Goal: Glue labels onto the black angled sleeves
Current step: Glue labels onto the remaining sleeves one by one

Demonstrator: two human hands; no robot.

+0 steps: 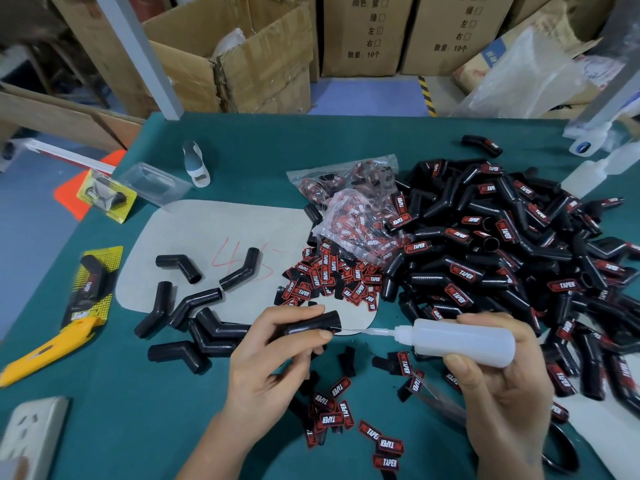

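While the left hand grips a black angled sleeve above the green surface, the right hand grasps a white glue bottle, its thin nozzle reaching the sleeve's open end. Loose labels lie just below.

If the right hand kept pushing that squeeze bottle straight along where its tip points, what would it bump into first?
The right hand aims the glue bottle leftward; its thin nozzle already ends about at the open end of the black sleeve gripped by the left hand, so likely that sleeve.
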